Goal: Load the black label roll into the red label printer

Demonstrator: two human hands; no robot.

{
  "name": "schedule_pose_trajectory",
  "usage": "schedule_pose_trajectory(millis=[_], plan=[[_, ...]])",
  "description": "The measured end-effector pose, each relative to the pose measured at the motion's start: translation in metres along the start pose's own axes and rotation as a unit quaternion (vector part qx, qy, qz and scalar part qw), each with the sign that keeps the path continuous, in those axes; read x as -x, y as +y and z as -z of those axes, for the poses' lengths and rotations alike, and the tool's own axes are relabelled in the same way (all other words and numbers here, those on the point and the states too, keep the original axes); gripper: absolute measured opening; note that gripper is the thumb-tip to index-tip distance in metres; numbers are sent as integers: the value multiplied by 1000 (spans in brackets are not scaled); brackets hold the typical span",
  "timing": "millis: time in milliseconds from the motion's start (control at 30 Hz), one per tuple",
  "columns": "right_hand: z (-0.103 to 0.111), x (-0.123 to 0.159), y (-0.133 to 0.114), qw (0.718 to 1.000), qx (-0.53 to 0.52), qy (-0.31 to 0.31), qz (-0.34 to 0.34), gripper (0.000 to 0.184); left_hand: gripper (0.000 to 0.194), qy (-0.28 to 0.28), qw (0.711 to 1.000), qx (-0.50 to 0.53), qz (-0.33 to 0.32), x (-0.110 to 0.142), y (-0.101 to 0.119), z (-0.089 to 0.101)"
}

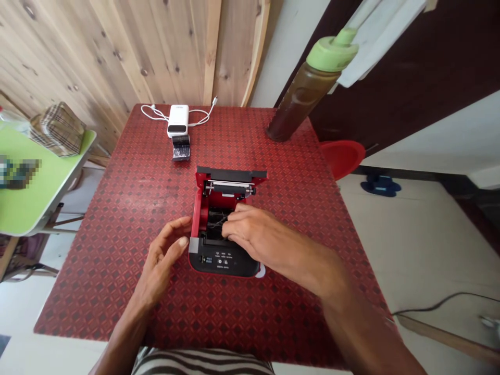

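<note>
- Red diamond-patterned tabletop [117, 250] fills the view, wooden plank wall behind it, pale floor off to one side.
- Dead centre on that tabletop sits the red-and-black printer [224, 229], lid [232, 174] flipped up and back, the open bay facing the camera.
- Left hand [166, 250] is up against the printer's left side, thumb on the grey corner of the casing, fingers [177, 225] loosely curled and pressed to the red wall, bracing rather than gripping.
- Right hand [258, 234] reaches over the printer from the right, fingers bunched narrow and dipping into the open bay; whether they pinch anything down there I cannot tell, the hand hides it.
- Black front panel [222, 260] with its small buttons sits on the printer's near edge, just below the right hand.
- Beyond the printer, toward the wall, lies a small dark block [180, 147], and just past that a white power bank [177, 120] with a white cable [154, 112] looping either side.
- Far right of the printer, at the tabletop's back corner, stands a tall brown bottle [302, 96] with a green cap [332, 52].
- Well to the left of the printer, off this tabletop, a green table [27, 198] carries a checked cloth bundle [58, 127].
- Right of the printer, down past the tabletop's edge, a red stool [344, 156] shows.
</note>
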State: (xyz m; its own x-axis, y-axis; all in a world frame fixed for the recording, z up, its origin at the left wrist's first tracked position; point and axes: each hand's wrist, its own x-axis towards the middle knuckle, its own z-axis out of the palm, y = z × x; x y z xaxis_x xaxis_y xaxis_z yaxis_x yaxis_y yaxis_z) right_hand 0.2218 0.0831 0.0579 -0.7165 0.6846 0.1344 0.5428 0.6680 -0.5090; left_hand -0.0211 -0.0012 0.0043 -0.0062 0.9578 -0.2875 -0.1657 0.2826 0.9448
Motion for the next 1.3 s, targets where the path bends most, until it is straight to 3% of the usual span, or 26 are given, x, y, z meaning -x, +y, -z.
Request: schedule_pose_trajectory(millis=[100, 200, 300, 433, 633, 767, 1000, 1300], plan=[[6, 7, -5, 1000, -9, -1, 23, 30, 44, 7, 998, -35, -52, -12, 3, 8], [2, 19, -16, 994, 26, 105, -4, 27, 44, 19, 987, -73, -145, -39, 17, 12], [-9, 30, -27, 984, 53, 171, -19, 21, 52, 12, 972, -91, -216, -69, 38, 4], [-21, 36, -39, 967, 124, 220, -18, 21, 44, -38, 964, -94, -244, -87, 54, -14], [-33, 41, -50, 938, 196, 286, 1, 19, 25, -3, 966, -98, -240, -68, 51, -20], [-41, 46, -54, 931, 207, 301, 5, 17, 20, 4, 975, -92, -203, -52, 45, -19], [-46, 47, -56, 927, 216, 305, -4, 16, 58, -9, 991, -44, -124, -37, 20, -13], [-46, 53, -55, 938, 202, 280, -35, 24, 58, -45, 997, 10, -58, -31, 14, -16]])
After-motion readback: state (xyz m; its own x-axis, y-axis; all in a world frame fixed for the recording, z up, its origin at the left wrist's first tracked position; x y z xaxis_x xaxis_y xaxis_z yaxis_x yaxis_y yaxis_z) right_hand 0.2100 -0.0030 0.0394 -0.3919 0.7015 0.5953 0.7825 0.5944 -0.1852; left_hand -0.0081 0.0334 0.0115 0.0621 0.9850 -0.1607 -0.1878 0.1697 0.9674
